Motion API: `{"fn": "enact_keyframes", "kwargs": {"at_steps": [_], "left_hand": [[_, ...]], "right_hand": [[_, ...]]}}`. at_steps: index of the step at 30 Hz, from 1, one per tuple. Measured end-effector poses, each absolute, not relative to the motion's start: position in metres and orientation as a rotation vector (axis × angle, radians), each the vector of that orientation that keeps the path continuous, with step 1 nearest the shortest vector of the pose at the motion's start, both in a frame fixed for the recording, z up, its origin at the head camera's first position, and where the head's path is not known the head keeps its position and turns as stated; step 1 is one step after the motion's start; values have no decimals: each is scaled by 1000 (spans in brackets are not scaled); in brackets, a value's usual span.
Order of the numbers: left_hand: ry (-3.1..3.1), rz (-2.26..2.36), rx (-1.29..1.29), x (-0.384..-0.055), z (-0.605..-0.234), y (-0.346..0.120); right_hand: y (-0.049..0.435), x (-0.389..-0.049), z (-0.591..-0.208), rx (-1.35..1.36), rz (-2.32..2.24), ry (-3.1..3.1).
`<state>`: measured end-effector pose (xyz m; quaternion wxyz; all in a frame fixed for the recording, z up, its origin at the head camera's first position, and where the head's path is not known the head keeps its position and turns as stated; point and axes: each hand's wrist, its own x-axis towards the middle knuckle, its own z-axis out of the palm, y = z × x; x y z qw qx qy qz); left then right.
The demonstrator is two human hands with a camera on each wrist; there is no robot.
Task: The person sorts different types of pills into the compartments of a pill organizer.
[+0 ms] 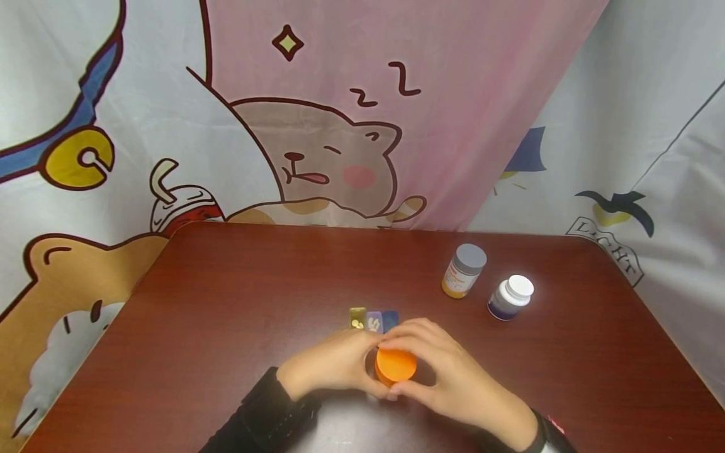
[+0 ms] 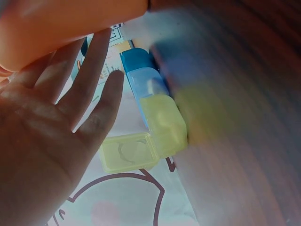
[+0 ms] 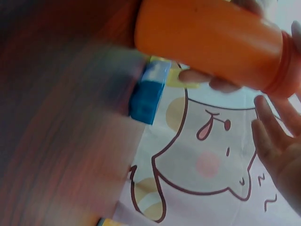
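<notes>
An orange bottle (image 3: 207,37) with an orange cap (image 1: 397,363) stands upright on the table between my two hands. My left hand (image 1: 334,365) holds it from the left, thumb on the near side and fingers on the far side. From the right, my right hand (image 1: 447,371) grips around the cap with thumb and fingertips. Just beyond the hands sits a small pill organizer (image 1: 374,321) with yellow, pale and dark blue compartments. Its yellow lid (image 2: 129,151) is flipped open, and small light pieces show in the yellow and pale compartments in the head view.
On the brown table (image 1: 255,283), a grey-lidded bottle (image 1: 464,272) with a yellowish lower part stands at the back right. Beside it is a white bottle (image 1: 510,297) with a dark blue-purple lower band. A cartoon-printed curtain (image 1: 453,94) hangs behind the table's back edge.
</notes>
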<state>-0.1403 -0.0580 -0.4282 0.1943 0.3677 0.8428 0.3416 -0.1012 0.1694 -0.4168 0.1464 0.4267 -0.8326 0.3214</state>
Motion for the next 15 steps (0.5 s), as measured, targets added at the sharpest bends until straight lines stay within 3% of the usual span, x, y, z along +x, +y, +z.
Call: {"fn": "enact_keyframes", "kwargs": {"at_steps": [7, 15], "left_hand": [[2402, 917, 1053, -141, -429, -58], [2385, 941, 1075, -140, -429, -58]], "right_hand": [[157, -91, -417, 1026, 608, -2418], [160, -89, -412, 1037, 547, -2439]]}}
